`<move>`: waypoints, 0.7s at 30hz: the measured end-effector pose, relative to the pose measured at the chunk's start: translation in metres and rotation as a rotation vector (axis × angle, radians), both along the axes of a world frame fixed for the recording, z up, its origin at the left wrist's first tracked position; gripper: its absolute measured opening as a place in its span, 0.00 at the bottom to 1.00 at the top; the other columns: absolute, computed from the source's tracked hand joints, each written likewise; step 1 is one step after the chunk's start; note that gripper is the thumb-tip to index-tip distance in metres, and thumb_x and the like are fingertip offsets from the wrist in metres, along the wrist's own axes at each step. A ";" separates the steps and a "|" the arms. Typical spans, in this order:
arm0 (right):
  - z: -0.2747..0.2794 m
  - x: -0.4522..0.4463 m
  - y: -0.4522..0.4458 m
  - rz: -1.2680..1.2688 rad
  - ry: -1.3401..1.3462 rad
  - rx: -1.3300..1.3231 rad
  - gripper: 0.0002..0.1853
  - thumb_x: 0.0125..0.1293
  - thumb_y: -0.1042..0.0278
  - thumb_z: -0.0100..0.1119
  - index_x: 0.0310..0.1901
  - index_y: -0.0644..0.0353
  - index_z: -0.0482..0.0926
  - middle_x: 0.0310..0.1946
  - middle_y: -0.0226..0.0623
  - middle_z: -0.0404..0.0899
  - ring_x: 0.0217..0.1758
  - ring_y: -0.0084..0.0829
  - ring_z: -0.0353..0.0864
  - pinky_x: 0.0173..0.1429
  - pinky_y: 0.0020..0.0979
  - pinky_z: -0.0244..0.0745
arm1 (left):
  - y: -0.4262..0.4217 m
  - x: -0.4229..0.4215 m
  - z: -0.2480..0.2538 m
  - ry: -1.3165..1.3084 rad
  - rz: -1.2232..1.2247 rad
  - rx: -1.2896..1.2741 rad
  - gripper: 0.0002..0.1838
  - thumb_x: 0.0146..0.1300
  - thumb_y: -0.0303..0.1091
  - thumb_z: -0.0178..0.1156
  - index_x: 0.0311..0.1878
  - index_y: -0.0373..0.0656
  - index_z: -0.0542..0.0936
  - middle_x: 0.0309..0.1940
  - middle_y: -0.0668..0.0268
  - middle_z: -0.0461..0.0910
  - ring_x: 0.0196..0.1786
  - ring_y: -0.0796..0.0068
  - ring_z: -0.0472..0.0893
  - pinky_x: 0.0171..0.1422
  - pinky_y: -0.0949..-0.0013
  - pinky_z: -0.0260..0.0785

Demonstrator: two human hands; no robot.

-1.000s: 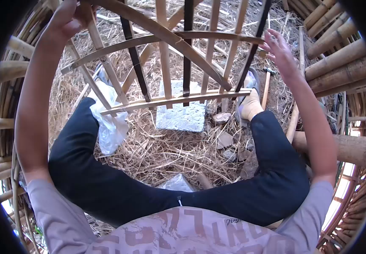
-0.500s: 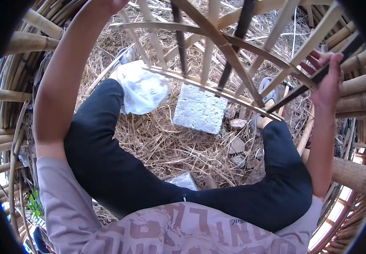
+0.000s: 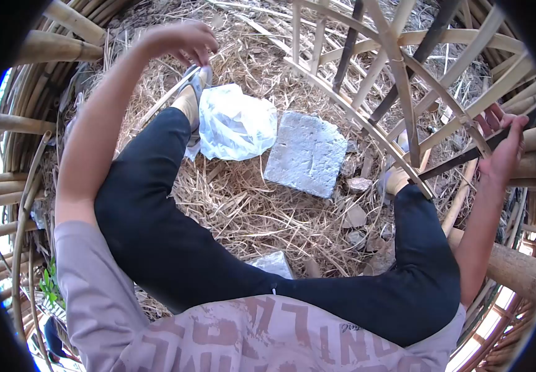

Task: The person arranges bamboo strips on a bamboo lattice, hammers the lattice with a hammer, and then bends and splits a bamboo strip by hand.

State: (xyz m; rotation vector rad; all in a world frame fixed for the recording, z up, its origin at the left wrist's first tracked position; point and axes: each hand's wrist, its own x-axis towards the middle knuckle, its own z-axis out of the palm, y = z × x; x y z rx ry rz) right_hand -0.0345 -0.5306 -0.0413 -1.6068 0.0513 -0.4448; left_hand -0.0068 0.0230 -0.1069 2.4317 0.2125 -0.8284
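My right hand (image 3: 502, 144) is closed on a dark strip at the edge of a woven bamboo lattice (image 3: 398, 74), with the thumb along its outer side. The lattice is an open weave of pale and dark split-bamboo strips, tilted over the upper right, and its top runs out of view. Its lower rim hangs close to my right knee. My left hand (image 3: 181, 42) is raised at the upper left, apart from the lattice. Its fingers are loosely bent and separated, and I see nothing held in them.
Dry straw and bamboo shavings (image 3: 237, 198) cover the ground. Between my feet lie a white plastic bag (image 3: 237, 124) and a grey block (image 3: 307, 155). A smaller pale block (image 3: 272, 265) is nearer me. Stones (image 3: 359, 184) lie right of centre. Bamboo poles (image 3: 522, 263) enclose both sides.
The lattice has shifted right and turned, its left end swinging away from the left side. My left hand has come down into view at the upper left. My right hand keeps its grip.
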 end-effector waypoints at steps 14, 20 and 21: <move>-0.006 -0.006 0.000 -0.055 0.016 0.045 0.23 0.74 0.45 0.45 0.29 0.56 0.67 0.47 0.54 0.80 0.51 0.44 0.81 0.56 0.43 0.79 | -0.025 -0.071 -0.192 -0.198 -0.716 0.456 0.30 0.56 0.26 0.58 0.65 0.42 0.68 0.44 0.52 0.81 0.49 0.52 0.82 0.52 0.55 0.74; -0.010 -0.006 -0.004 -0.026 0.020 0.042 0.23 0.73 0.44 0.47 0.30 0.56 0.68 0.47 0.53 0.80 0.51 0.43 0.81 0.56 0.42 0.79 | -0.045 -0.052 -0.181 -0.119 -0.695 0.482 0.10 0.55 0.30 0.62 0.41 0.43 0.82 0.44 0.53 0.81 0.50 0.51 0.81 0.51 0.54 0.74; -0.011 -0.006 -0.006 -0.020 0.023 0.049 0.23 0.73 0.44 0.47 0.30 0.56 0.68 0.47 0.53 0.80 0.51 0.43 0.81 0.57 0.42 0.79 | -0.042 -0.047 -0.180 -0.172 -0.640 0.441 0.09 0.56 0.30 0.60 0.41 0.43 0.82 0.43 0.53 0.82 0.49 0.51 0.81 0.51 0.53 0.74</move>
